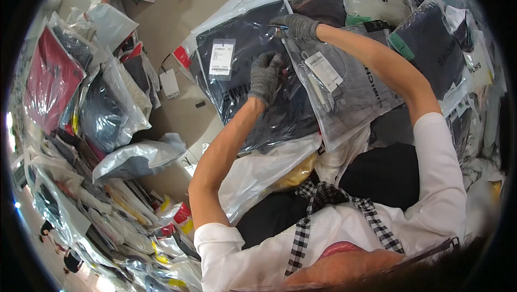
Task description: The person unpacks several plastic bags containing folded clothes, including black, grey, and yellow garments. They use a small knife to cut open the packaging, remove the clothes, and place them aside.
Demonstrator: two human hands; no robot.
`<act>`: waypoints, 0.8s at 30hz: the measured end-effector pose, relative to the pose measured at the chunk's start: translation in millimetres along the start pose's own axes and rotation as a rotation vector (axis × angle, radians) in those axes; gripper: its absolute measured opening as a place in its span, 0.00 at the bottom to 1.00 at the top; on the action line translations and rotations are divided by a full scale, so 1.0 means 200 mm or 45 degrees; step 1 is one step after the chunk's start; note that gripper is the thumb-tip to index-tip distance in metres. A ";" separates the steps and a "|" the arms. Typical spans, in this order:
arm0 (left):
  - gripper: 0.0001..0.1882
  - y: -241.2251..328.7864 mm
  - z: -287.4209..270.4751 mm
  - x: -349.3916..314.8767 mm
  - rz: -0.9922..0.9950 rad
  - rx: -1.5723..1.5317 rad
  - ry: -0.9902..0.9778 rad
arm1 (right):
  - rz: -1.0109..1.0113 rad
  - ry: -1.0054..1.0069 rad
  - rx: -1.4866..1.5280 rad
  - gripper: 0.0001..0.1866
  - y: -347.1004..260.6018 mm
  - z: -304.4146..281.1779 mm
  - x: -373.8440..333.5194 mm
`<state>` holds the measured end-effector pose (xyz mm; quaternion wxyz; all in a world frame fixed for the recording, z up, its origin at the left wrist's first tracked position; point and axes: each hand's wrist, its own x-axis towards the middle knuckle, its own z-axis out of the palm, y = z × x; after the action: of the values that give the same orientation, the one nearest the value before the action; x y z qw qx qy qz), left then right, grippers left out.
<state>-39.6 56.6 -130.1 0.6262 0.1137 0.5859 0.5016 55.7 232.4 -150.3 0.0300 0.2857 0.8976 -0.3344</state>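
A dark navy garment in a clear plastic bag (280,122) lies in front of me, with a white label (221,58) showing at its upper left. My left hand (264,79), in a grey knit glove, rests on the middle of this bag with its fingers curled; what they pinch, if anything, is hidden. Near the bag's upper right edge, my right hand (299,27), gloved alike, is closed around a small thin object (279,28) whose kind I cannot make out. Beside the navy bag lies a bagged grey garment (350,95) with a white tag (323,71).
Bagged clothes pile up along the left, including a dark red one (54,82). More bags, a beige one (374,0) and a dark one (431,50), lie at the far right. A loose white tag (169,83) is on the beige floor (186,114).
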 end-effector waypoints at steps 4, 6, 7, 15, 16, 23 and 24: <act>0.12 0.01 0.04 0.24 0.102 0.194 0.025 | 0.120 -0.166 0.213 0.20 0.06 -0.05 0.03; 0.11 0.03 0.06 0.28 0.140 0.428 0.016 | 0.229 -0.213 0.347 0.23 0.07 -0.05 0.02; 0.11 0.01 0.06 0.33 0.192 0.509 -0.002 | 0.326 -0.180 0.475 0.24 0.07 -0.05 0.01; 0.10 -0.04 0.15 0.23 0.402 0.398 0.096 | 0.130 0.318 -0.016 0.19 -0.03 -0.04 -0.06; 0.10 -0.05 0.19 0.16 0.314 0.322 0.055 | 0.168 0.337 -0.048 0.19 0.00 -0.05 -0.07; 0.13 -0.28 0.16 -0.48 0.079 0.521 -0.036 | 0.328 0.367 -0.145 0.17 0.05 -0.04 0.02; 0.11 -0.27 0.16 -0.56 -0.013 0.483 -0.046 | 0.315 0.395 -0.153 0.17 0.05 -0.03 0.02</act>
<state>34.8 -39.0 -90.7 0.6064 0.2357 0.6594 0.3766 57.5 244.6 -151.7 -0.0509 0.4396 0.8678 -0.2259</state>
